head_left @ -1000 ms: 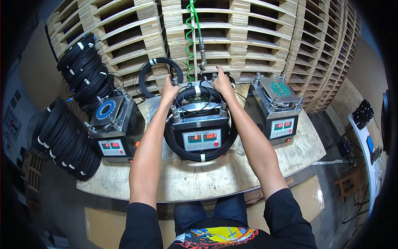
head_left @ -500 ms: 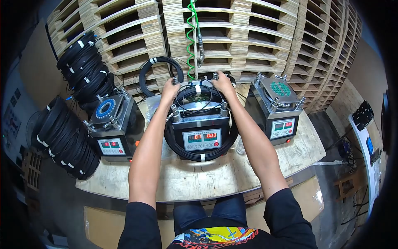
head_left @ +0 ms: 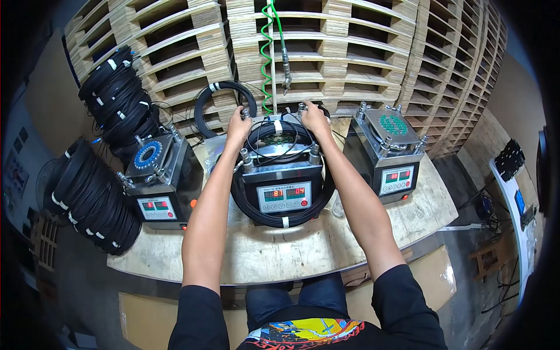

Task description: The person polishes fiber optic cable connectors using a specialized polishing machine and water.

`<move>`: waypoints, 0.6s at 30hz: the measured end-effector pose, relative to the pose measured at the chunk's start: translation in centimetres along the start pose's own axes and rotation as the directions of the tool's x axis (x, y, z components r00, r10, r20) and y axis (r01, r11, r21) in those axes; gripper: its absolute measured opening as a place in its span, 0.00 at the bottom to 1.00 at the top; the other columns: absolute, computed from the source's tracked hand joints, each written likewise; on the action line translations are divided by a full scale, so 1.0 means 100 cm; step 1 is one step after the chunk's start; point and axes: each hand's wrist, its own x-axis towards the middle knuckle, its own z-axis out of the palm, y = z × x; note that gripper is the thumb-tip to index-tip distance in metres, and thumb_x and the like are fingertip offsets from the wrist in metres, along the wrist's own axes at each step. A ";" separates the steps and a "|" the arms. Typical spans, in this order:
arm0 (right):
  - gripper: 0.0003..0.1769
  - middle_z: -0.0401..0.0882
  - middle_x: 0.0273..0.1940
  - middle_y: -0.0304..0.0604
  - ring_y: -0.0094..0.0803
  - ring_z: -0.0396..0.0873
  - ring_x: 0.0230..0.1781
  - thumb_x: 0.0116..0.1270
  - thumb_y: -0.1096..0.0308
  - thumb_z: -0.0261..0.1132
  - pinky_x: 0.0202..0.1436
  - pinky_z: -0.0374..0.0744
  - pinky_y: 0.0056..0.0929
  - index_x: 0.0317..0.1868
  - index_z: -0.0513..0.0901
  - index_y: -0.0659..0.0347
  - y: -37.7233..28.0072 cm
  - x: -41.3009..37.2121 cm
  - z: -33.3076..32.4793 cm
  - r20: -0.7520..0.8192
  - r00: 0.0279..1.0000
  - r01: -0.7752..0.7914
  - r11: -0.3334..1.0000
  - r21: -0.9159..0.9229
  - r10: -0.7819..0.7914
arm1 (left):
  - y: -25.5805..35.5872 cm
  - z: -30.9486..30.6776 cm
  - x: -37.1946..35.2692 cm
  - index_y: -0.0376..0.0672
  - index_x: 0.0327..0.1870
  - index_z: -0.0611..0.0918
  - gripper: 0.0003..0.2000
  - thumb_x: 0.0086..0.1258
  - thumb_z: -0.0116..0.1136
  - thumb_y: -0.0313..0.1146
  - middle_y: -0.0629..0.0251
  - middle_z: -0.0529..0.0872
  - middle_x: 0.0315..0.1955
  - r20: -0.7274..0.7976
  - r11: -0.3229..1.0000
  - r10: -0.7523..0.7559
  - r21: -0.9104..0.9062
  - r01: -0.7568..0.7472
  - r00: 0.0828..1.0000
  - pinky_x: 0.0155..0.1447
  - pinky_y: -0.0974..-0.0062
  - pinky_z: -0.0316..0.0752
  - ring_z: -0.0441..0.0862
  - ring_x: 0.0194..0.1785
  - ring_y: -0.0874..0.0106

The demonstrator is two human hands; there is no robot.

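Note:
Both arms reach to the back corners of the middle machine, whose display is lit red. My left hand has its fingers wrapped round the knob at the back left corner. At the back right corner, my right hand grips the other metal knob. A black cable coil with white ties hangs around the machine, passing over its top and below its display. Two more knobs stand free at the machine's front corners.
Similar machines stand at left and right on the wooden table. Stacked black coils fill the left side, and one coil leans behind. A green air hose hangs before wooden pallets.
Both hands stay on the back knobs, with hardly any shift. The digits on the middle and right displays have changed. The green hose's metal end has swung slightly.

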 end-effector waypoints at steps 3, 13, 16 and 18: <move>0.28 0.81 0.54 0.69 0.60 0.79 0.59 0.68 0.67 0.57 0.64 0.78 0.51 0.69 0.74 0.58 0.003 0.003 0.001 0.018 0.999 0.029 0.999 0.038 -0.030 | 0.006 0.000 -0.003 0.36 0.69 0.75 0.28 0.65 0.60 0.32 0.47 0.85 0.56 0.050 0.997 -0.083 0.008 0.083 0.995 0.65 0.70 0.72 0.82 0.60 0.60; 0.33 0.78 0.62 0.66 0.58 0.77 0.64 0.61 0.72 0.57 0.70 0.74 0.43 0.70 0.73 0.59 0.002 0.003 -0.002 0.059 0.997 0.035 0.990 0.138 -0.043 | 0.001 -0.002 0.000 0.38 0.70 0.75 0.29 0.64 0.61 0.32 0.50 0.85 0.56 0.088 0.998 -0.048 -0.030 0.051 0.995 0.64 0.71 0.72 0.82 0.58 0.63; 0.33 0.78 0.62 0.65 0.58 0.77 0.64 0.61 0.70 0.59 0.70 0.74 0.44 0.71 0.73 0.58 -0.001 -0.001 -0.006 0.073 0.997 0.002 0.991 0.137 -0.012 | 0.005 -0.003 -0.002 0.38 0.70 0.75 0.29 0.65 0.60 0.32 0.51 0.85 0.56 0.074 0.994 -0.111 -0.008 0.112 0.991 0.64 0.72 0.71 0.82 0.59 0.63; 0.33 0.78 0.61 0.65 0.58 0.77 0.64 0.62 0.68 0.60 0.70 0.74 0.44 0.71 0.74 0.57 -0.004 -0.003 -0.008 0.081 0.997 -0.021 0.991 0.130 0.011 | 0.005 -0.003 -0.004 0.38 0.69 0.75 0.29 0.66 0.61 0.34 0.51 0.84 0.56 0.064 0.994 -0.099 -0.030 0.101 0.993 0.64 0.71 0.71 0.81 0.58 0.63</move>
